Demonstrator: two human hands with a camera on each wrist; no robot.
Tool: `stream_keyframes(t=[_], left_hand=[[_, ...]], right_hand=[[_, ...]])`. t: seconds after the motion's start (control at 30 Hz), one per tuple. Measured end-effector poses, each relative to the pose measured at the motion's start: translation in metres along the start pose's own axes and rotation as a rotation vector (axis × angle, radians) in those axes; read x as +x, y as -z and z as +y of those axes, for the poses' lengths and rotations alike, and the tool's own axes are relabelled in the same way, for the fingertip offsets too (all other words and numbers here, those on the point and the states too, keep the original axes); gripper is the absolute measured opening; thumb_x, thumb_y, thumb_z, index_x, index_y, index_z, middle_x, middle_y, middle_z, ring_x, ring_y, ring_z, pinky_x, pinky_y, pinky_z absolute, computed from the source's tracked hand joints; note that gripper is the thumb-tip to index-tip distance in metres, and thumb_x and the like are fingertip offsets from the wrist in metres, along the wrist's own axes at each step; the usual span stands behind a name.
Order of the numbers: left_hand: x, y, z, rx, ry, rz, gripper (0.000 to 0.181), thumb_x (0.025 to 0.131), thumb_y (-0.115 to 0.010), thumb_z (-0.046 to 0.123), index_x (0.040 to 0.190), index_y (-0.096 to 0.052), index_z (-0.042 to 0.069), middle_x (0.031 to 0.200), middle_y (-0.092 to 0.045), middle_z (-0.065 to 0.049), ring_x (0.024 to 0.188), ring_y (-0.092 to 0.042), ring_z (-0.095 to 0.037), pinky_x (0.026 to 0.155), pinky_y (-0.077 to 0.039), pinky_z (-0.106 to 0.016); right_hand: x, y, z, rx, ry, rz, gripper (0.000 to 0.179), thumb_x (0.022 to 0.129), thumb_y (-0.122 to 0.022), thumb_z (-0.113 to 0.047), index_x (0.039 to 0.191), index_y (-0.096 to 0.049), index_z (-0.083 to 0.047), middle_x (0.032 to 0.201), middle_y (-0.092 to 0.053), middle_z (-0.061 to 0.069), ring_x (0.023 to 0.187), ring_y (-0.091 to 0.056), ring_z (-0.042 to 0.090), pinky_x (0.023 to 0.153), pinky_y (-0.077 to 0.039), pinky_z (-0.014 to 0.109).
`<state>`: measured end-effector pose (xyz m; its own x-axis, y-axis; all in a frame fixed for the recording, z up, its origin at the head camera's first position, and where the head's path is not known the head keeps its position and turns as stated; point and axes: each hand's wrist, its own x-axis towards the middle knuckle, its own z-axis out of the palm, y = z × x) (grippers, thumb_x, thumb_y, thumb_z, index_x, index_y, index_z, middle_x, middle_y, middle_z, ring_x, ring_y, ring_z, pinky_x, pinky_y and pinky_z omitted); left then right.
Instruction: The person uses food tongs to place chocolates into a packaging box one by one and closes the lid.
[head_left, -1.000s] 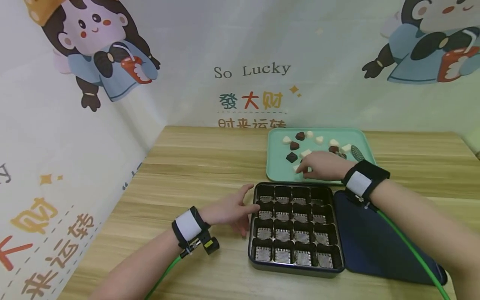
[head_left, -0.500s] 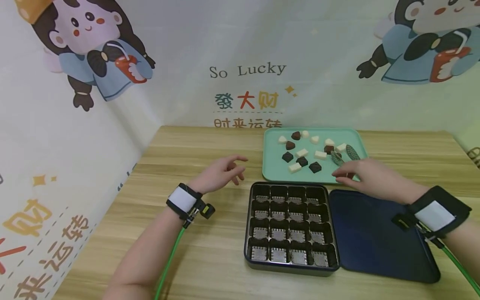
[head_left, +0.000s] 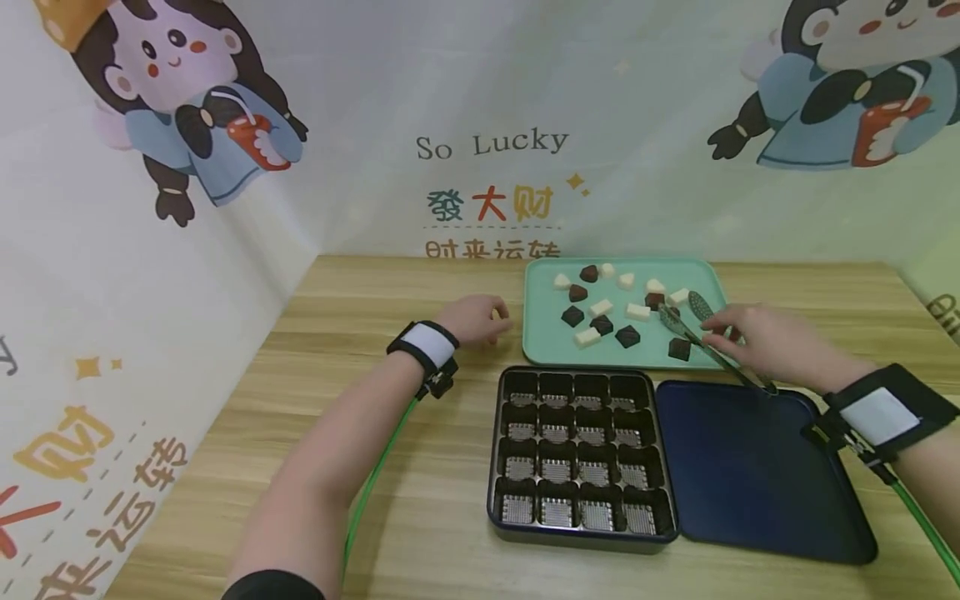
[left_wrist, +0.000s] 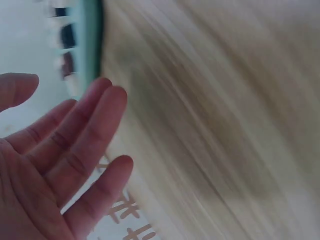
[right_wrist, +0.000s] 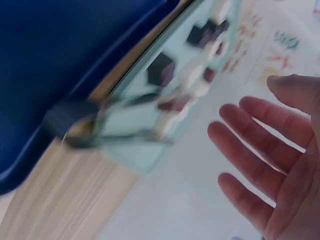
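Note:
Metal tongs (head_left: 722, 361) lie with their heads on the mint-green tray (head_left: 546, 343) and their joined end over the navy lid (head_left: 765, 475). My right hand (head_left: 772, 342) hovers just beside the tongs, its fingers apart and loosely bent; the right wrist view shows nothing in its grasp. Dark chocolates (head_left: 627, 336) and white chocolates (head_left: 638, 312) are scattered over the tray. Beyond the tray's left edge my left hand (head_left: 474, 320) is held above the table, fingers spread and holding nothing, as its palm (left_wrist: 30, 195) in the left wrist view shows.
In front of the tray stands a dark box (head_left: 581, 540) divided into several square compartments, with no chocolates visible in them. Its lid lies flat against its right side. A printed cloth (head_left: 360, 192) hangs behind the wooden table (head_left: 420, 500).
My left hand has left the box's left edge and moved forward beside the tray. My right hand has moved right, from the chocolates to beside the tongs.

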<state>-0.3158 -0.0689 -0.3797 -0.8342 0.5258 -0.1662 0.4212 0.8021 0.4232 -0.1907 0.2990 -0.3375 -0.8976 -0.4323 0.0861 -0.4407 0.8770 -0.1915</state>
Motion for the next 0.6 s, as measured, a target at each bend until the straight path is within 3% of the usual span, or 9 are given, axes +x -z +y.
stream_keyframes(t=[0.13,0.23,0.4,0.6], left_hand=[[0.016,-0.009,0.006,0.149,0.058,-0.035,0.037,0.099,-0.053,0.036,0.075,-0.062,0.01,0.05,-0.051,0.008,0.049,-0.051,-0.012,0.05,-0.041,-0.026],[0.022,-0.015,0.012,0.161,0.076,-0.077,0.049,0.098,-0.054,0.039,0.056,-0.048,0.013,0.043,-0.042,0.007,0.041,-0.046,-0.011,0.044,-0.036,-0.025],[0.025,-0.021,0.019,0.17,0.08,-0.089,0.05,0.096,-0.056,0.031,0.051,-0.041,0.014,0.044,-0.042,0.004,0.038,-0.043,-0.01,0.041,-0.032,-0.023],[0.027,-0.023,0.022,0.158,0.063,-0.097,0.045,0.096,-0.053,0.02,0.053,-0.041,0.013,0.045,-0.04,0.004,0.038,-0.04,-0.01,0.04,-0.03,-0.022]], right_hand=[[0.004,-0.002,0.017,-0.103,-0.063,-0.017,0.032,0.093,-0.065,-0.02,0.108,-0.067,0.008,0.093,-0.068,0.019,0.072,-0.066,0.026,0.057,-0.053,0.041],[0.006,-0.005,0.026,-0.134,-0.151,-0.085,0.047,0.093,-0.065,-0.03,0.112,-0.06,0.013,0.095,-0.066,0.024,0.069,-0.065,0.027,0.054,-0.052,0.042],[0.009,-0.016,0.03,-0.1,-0.268,-0.213,0.068,0.093,-0.06,-0.046,0.114,-0.049,0.018,0.076,-0.061,0.015,0.058,-0.056,0.021,0.048,-0.043,0.036],[0.01,-0.027,0.033,-0.077,-0.289,-0.234,0.066,0.092,-0.059,-0.047,0.104,-0.048,0.016,0.063,-0.05,0.007,0.053,-0.052,0.021,0.047,-0.04,0.034]])
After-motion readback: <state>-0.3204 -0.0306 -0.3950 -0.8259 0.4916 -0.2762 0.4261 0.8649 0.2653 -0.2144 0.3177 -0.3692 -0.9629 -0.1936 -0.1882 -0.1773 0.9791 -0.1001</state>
